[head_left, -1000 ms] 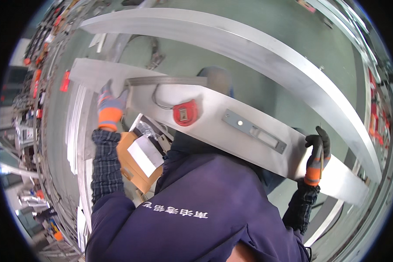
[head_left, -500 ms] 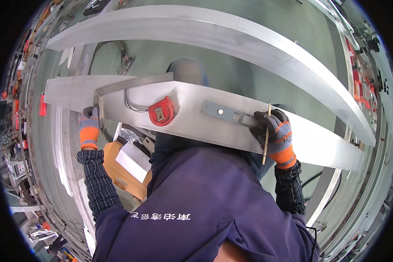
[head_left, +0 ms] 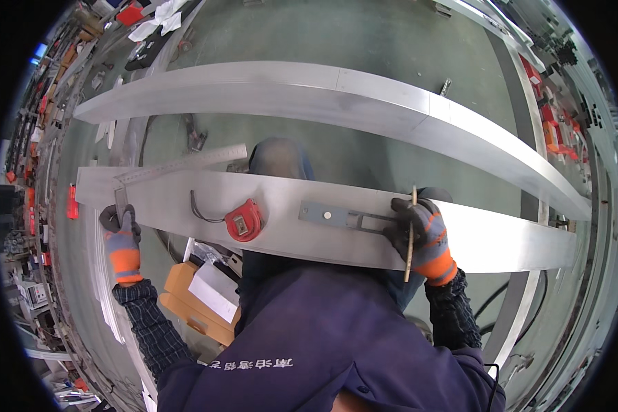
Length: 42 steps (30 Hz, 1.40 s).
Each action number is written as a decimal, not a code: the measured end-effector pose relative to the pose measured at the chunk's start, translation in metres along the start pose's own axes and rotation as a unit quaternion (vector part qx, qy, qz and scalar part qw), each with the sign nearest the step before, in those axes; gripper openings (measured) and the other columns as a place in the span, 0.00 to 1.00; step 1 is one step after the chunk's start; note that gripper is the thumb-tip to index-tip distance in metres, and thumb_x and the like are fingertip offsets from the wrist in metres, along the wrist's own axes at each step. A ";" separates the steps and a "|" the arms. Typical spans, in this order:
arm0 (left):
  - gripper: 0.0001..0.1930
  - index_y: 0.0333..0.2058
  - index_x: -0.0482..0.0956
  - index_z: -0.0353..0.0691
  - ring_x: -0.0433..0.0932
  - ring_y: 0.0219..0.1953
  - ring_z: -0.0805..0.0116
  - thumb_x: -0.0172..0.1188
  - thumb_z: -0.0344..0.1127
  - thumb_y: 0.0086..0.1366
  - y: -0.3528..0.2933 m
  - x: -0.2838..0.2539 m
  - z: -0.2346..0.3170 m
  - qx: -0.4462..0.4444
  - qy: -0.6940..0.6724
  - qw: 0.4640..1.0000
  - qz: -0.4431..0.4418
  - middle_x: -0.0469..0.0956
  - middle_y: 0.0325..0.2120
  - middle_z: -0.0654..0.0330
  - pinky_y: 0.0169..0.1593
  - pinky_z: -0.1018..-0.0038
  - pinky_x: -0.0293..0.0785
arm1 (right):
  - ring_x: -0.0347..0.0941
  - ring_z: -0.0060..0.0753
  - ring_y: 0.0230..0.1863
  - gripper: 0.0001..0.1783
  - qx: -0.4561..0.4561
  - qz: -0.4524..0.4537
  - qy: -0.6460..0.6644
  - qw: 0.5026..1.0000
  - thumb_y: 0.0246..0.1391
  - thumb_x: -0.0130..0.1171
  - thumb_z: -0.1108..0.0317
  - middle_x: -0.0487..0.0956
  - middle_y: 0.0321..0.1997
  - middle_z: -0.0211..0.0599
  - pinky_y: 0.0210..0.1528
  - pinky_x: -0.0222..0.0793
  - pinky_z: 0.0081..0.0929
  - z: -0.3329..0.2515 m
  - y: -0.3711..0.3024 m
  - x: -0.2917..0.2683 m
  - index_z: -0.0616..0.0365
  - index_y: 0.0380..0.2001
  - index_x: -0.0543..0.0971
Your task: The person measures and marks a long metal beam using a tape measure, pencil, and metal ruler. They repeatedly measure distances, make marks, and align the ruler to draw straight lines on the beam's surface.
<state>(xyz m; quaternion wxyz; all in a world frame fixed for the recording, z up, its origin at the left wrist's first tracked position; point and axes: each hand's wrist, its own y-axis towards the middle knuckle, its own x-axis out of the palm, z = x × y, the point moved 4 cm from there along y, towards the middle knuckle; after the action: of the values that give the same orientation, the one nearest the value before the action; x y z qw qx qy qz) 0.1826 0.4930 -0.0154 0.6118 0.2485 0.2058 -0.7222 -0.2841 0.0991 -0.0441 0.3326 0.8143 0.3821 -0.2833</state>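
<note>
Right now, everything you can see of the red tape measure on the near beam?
The red tape measure is a compact rounded case with a dark centre patch, plastic by its look. It lies flat on the top face of the near metal beam, left of a grey slotted plate. A dark curved loop, maybe its strap or blade, runs from its left side. Neither of the hands touches it: the left hand is further left, the right hand further right.

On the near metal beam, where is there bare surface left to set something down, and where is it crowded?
The near beam is bare to the right of the right hand, out to its end, and between the steel square and the red tape measure. The stretch from the tape measure past the flat bracket to the right hand is crowded. The left hand grips the left end.
</note>
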 end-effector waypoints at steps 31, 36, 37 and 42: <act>0.35 0.67 0.70 0.44 0.73 0.58 0.44 0.65 0.26 0.60 -0.142 0.262 0.255 0.402 0.065 0.898 -0.170 0.71 0.57 0.40 0.58 0.57 0.76 | 0.76 0.58 0.61 0.20 -0.101 0.143 -0.269 0.947 0.41 0.73 0.72 0.84 0.53 0.41 0.65 0.71 0.54 0.110 0.094 -0.097 0.52 0.43 0.86; 0.31 0.61 0.79 0.49 0.65 0.65 0.31 0.69 0.34 0.56 -0.149 0.269 0.283 0.478 0.260 0.821 -0.171 0.62 0.68 0.39 0.64 0.48 0.70 | 0.78 0.57 0.59 0.17 -0.124 0.157 -0.270 0.942 0.43 0.72 0.72 0.85 0.51 0.41 0.64 0.72 0.55 0.112 0.098 -0.092 0.52 0.40 0.85; 0.30 0.60 0.79 0.53 0.64 0.65 0.27 0.69 0.36 0.55 -0.147 0.271 0.282 0.472 0.284 0.814 -0.186 0.62 0.68 0.37 0.65 0.44 0.67 | 0.79 0.57 0.58 0.16 -0.116 0.156 -0.272 0.943 0.41 0.71 0.72 0.85 0.51 0.41 0.63 0.72 0.56 0.108 0.100 -0.093 0.52 0.38 0.85; 0.33 0.61 0.78 0.43 0.66 0.65 0.31 0.69 0.27 0.53 -0.138 0.266 0.283 0.454 0.305 0.812 -0.205 0.66 0.67 0.39 0.66 0.48 0.68 | 0.78 0.53 0.57 0.26 -0.124 0.148 -0.275 0.942 0.28 0.76 0.67 0.84 0.52 0.37 0.61 0.73 0.56 0.102 0.106 -0.086 0.47 0.39 0.85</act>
<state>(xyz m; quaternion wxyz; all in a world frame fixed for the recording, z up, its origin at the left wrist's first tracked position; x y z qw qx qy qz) -0.0180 0.1377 0.0449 0.1734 0.6573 0.0765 -0.7294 -0.2666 -0.0669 -0.0117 0.5615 0.7041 0.1829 -0.3943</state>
